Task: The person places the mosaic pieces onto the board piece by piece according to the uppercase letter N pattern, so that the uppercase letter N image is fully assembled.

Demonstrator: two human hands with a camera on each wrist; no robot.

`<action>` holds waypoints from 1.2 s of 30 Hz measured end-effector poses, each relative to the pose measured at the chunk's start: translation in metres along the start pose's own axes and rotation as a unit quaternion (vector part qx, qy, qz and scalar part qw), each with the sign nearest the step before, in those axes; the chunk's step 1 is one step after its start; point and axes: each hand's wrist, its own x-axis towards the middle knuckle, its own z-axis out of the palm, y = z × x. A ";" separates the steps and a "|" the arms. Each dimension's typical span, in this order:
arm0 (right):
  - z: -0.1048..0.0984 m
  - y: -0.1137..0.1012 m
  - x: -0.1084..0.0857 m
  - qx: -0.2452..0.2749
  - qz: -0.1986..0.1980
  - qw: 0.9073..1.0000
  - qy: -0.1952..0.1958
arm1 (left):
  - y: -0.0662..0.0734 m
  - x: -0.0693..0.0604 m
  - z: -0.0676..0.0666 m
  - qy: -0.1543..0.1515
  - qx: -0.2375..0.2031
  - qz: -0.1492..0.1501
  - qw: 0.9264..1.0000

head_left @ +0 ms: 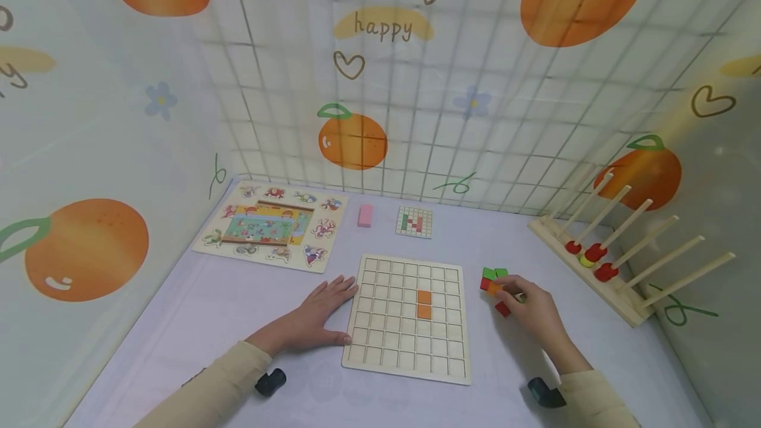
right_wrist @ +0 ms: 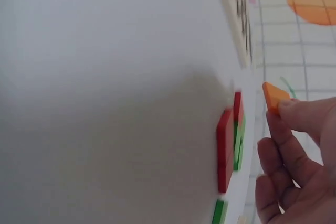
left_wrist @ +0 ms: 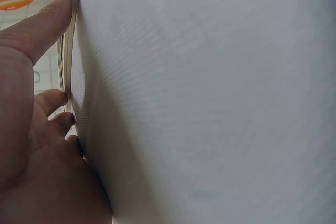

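A wooden grid board (head_left: 380, 322) lies on the table, with two orange square tiles (head_left: 425, 304) set in adjoining cells, one above the other. My left hand (head_left: 315, 316) rests with fingers spread at the board's left side; its thumb and fingertips touch that edge. My right hand (head_left: 532, 309) pinches an orange tile (right_wrist: 274, 97) between thumb and index finger, raised off the table to the right of the board. Beneath and beside it lie several loose tiles, green tiles (head_left: 489, 273) and red tiles (right_wrist: 224, 150) among them. The hand hides part of this group.
Behind the grid board are a small pattern card (head_left: 414, 222) and a pink block (head_left: 365, 215). A picture puzzle board (head_left: 297, 263) lies back left. At the right stands a wooden peg rack (head_left: 630, 306) with red and yellow beads. Printed curtains surround the table.
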 end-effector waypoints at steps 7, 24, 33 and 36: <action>0.007 -0.012 -0.008 0.026 -0.038 0.999 -0.012 | 0.000 0.000 0.000 -0.001 -0.003 0.000 1.000; 0.026 -0.040 -0.025 0.061 -0.040 0.996 -0.050 | 0.000 0.000 -0.001 -0.003 -0.003 0.000 1.000; 0.041 -0.051 -0.035 0.069 -0.047 0.995 -0.063 | 0.000 0.000 -0.001 -0.006 0.001 -0.002 1.000; 0.045 -0.055 -0.039 0.070 -0.053 0.994 -0.066 | 0.000 0.000 -0.001 -0.006 0.002 -0.002 1.000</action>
